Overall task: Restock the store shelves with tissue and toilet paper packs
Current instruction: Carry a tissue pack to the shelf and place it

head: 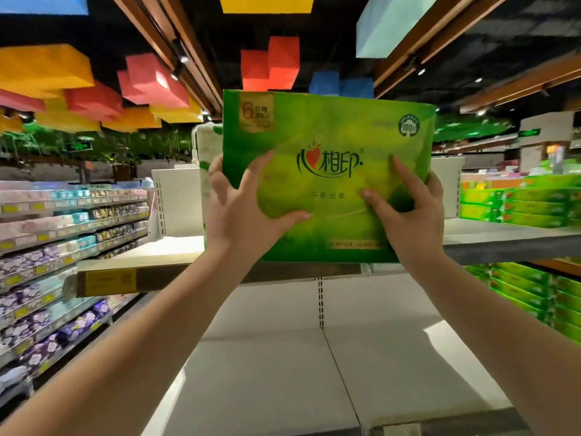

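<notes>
Both hands grasp one green tissue pack [327, 171], held upright, printed face toward the person. Left hand [239, 212] clamps its lower-left corner, thumb across the front, fingers curled round the left edge. Right hand [405, 212] clamps the lower-right part, thumb and forefinger spread on the front, other fingers wrapped behind the right edge. Pack's bottom edge sits at the front of the top shelf [503, 243]; touching or just above it, cannot tell. A white pack [206, 146] stands just behind, at 9 o'clock of the green one, mostly hidden. Yellow price label [107, 282] on the shelf's front strip, at 8 o'clock. Lower shelf [283, 372] at 6 o'clock, white boards. Stacked green packs [518, 199] at 3 o'clock on the top shelf, more green packs [534, 294] at 4 o'clock below. Aisle shelving [63, 247] with purple and pastel goods at 9 o'clock, well apart. Coloured ceiling blocks [151, 80] at 11 o'clock overhead.
</notes>
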